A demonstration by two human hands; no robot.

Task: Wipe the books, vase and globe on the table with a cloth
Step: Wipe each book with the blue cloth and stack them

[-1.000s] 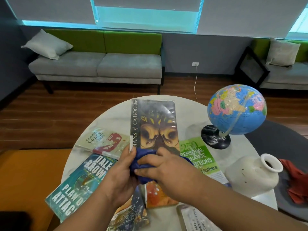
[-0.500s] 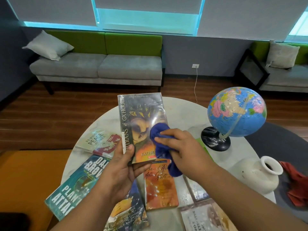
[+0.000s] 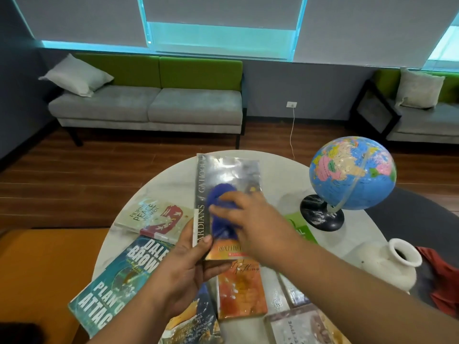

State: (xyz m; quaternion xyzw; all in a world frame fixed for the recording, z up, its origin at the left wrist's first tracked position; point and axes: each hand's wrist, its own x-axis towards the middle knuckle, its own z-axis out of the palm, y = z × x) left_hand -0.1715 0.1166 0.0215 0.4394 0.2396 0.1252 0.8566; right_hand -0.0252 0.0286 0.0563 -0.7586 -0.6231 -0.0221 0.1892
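Observation:
My left hand (image 3: pixel 185 266) grips the lower left corner of a glossy dark book (image 3: pixel 228 177), holding it tilted above the round white table (image 3: pixel 173 184). My right hand (image 3: pixel 253 224) presses a blue cloth (image 3: pixel 221 207) against the middle of that book's cover. Several other books lie flat on the table, among them a teal one (image 3: pixel 116 284), a pale one (image 3: pixel 151 219) and an orange one (image 3: pixel 239 291). A blue globe (image 3: pixel 352 172) on a black base stands at the right. A white vase (image 3: pixel 390 264) lies on its side near the right edge.
A red cloth (image 3: pixel 444 286) lies on a dark seat right of the table. A grey and green sofa (image 3: pixel 149 105) stands behind, across a wooden floor, with another sofa (image 3: pixel 422 115) at the far right. An orange rug (image 3: pixel 47 276) covers the floor at the left.
My right hand has carried the blue cloth up the cover, from the book's lower edge to its middle. My left hand still grips the book, now slightly more upright.

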